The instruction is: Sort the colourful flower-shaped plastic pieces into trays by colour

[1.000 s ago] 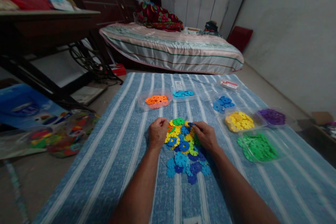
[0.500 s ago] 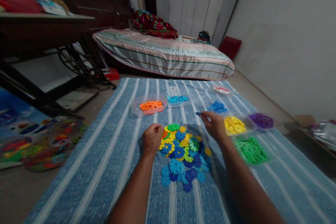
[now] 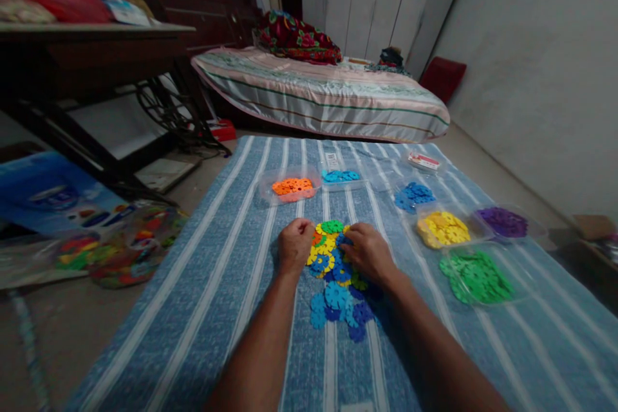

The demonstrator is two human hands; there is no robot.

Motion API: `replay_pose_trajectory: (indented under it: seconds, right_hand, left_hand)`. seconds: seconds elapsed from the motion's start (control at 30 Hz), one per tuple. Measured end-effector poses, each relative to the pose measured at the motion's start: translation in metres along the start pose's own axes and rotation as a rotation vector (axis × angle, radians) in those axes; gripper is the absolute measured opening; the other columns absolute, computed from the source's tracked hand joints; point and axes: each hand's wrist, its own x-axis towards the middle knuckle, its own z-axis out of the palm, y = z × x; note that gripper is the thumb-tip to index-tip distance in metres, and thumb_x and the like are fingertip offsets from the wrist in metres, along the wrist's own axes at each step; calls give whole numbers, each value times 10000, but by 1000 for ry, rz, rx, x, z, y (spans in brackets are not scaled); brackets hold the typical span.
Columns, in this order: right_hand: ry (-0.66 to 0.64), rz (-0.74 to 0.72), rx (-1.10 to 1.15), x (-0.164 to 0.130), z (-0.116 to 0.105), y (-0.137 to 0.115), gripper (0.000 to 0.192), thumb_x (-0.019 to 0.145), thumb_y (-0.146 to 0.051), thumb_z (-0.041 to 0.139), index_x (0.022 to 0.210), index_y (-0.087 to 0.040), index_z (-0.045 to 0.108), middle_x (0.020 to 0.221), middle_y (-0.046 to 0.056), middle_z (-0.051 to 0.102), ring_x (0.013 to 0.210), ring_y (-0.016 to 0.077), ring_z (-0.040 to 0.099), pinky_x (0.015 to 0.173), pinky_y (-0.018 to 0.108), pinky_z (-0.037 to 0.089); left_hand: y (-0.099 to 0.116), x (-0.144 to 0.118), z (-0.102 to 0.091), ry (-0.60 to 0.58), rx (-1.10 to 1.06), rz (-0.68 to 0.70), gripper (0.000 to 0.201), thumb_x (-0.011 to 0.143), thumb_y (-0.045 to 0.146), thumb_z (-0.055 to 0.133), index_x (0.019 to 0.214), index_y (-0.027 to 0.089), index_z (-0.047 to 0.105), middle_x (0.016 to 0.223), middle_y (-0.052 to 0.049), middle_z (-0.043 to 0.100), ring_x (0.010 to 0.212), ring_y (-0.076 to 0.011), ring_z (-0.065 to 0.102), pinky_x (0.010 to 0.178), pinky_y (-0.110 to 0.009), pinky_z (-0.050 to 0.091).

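A heap of notched plastic discs (image 3: 334, 296), in blues, yellow, green and orange, lies on the striped cloth between my hands. At the heap's left edge rests my left hand (image 3: 294, 246), fingers curled together; anything between them is hidden. My right hand (image 3: 371, 252) reaches into the upper right of the heap, its thumb and fingers closed around a blue notched disc (image 3: 342, 239). Yellow notched discs (image 3: 321, 245) and a green notched disc (image 3: 332, 226) lie between the two hands.
Beyond the heap stand clear boxes of orange discs (image 3: 293, 188), light blue discs (image 3: 340, 176) and blue discs (image 3: 414, 196). To the right are yellow discs (image 3: 443, 229), purple discs (image 3: 503, 223) and green discs (image 3: 477, 277). A small red-and-white packet (image 3: 423, 161) lies farther back.
My right hand, which held a small dark blue piece near the blue discs' box, has come back left and down to the heap. My left hand stays beside the heap. The view has shifted slightly.
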Motion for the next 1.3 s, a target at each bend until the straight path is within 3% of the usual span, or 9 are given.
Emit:
replay_pose_trajectory:
  seconds: [0.1,0.47,0.63,0.83,1.3]
  right_hand:
    - [-61,37,-61,-1,6,-6,108,867,-297,633,907,-204,671,1033,97,665,995,236,590,857,333,470]
    - [-57,89,-42,-5,7,-6,181,859,-272,641,1017,-187,664,1135,112,660,1059,258,591,911,357,466]
    - [-15,82,-40,-8,10,-3,97,866,-272,624,918,-207,675,1050,100,670,1001,245,596,871,348,470]
    - [45,31,26,-12,14,2,166,871,-275,608,1019,-221,662,1035,84,662,977,235,592,849,343,468]
    - [-12,58,-78,-9,11,-3,104,870,-285,615,823,-201,654,1010,94,654,948,227,577,820,330,454]
  left_hand:
    - [-1,0,1,-4,-12,2,129,769,312,561,724,233,654,717,16,707,708,-152,664,660,-215,480]
    - [3,-2,0,-1,-7,-1,117,771,284,571,724,224,660,714,19,707,703,-147,662,657,-210,475]
    - [4,-2,-1,3,27,11,116,775,277,574,717,228,662,721,16,711,713,-149,664,666,-212,473]
    - [1,-1,1,1,25,20,129,782,293,567,728,231,667,722,17,711,714,-148,666,669,-213,476]
    - [-5,1,4,3,12,21,145,771,326,566,745,226,668,742,4,711,741,-161,673,674,-229,485]
